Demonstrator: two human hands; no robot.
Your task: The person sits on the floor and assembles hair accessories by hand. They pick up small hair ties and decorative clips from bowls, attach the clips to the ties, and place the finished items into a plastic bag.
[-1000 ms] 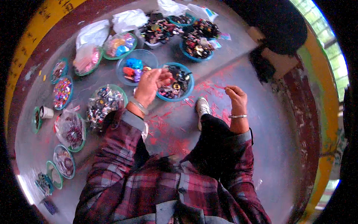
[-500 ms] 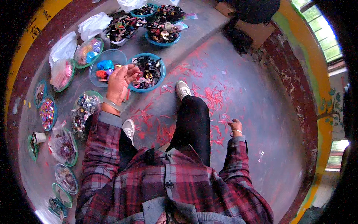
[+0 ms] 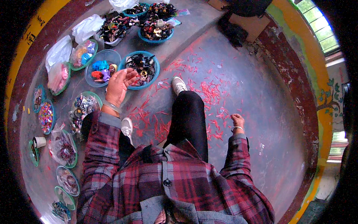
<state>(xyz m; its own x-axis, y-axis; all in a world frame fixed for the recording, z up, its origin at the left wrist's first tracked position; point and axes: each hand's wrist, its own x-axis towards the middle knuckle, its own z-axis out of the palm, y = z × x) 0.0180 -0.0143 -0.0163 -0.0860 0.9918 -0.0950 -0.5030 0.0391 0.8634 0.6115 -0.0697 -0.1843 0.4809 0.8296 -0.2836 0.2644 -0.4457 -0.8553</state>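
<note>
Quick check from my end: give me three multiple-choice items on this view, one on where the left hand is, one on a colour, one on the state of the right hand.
1. Where is the left hand?
A. over the blue bowl of dark trinkets
B. on the white shoe
C. on a windowsill

2. What colour are the scraps strewn on the floor?
A. green
B. red
C. white

3. How is the right hand?
A. raised overhead
B. gripping a bowl
C. low, at the floor among the scraps

Answers:
1 A: the fingers reach the bowl's rim.
2 B: the slivers on the grey floor are red.
3 C: it sits low beside the outstretched leg; what it grips cannot be told.
</note>
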